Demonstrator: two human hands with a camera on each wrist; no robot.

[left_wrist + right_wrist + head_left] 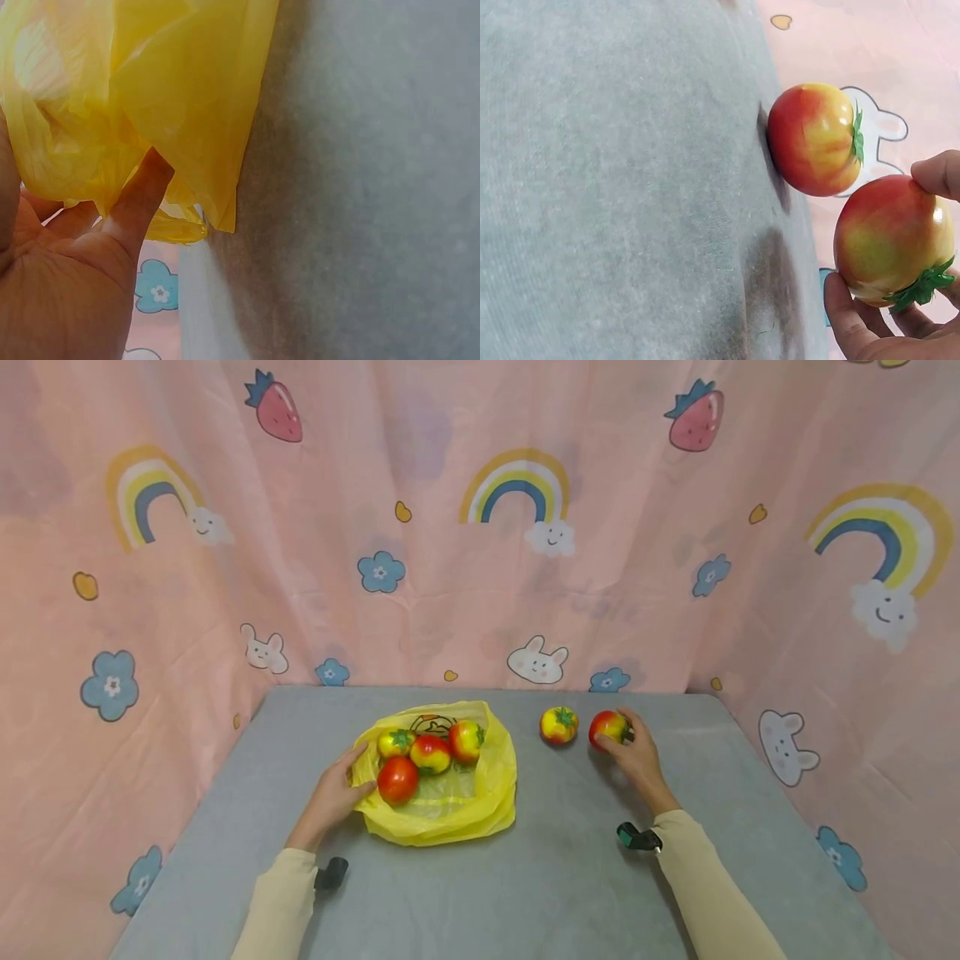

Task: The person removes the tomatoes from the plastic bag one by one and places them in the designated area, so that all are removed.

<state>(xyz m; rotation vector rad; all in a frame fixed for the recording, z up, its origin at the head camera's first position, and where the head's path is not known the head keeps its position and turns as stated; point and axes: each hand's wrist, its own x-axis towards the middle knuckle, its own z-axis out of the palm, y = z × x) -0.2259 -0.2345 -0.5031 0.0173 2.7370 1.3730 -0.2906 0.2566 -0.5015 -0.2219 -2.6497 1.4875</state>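
Observation:
A yellow plastic bag (491, 797) lies with its mouth spread wide on the table. Inside it sit several red-and-yellow toy tomatoes (431, 753), one of them nearly all red. My left hand (337, 789) holds the bag's left edge. In the left wrist view the thumb (139, 199) lies against the yellow film, with the other fingers partly hidden behind it. My right hand (636, 758) grips a tomato (889, 236) with a green leafy top, lifted above the table. Just left of it, another tomato (558, 725) stands on the table.
The grey table (570, 893) ends at the back against a pink curtain (450, 610) printed with rainbows, rabbits and flowers. Dark wrist devices, one on the left (332, 873) and one on the right (637, 837), stick out from the sleeves.

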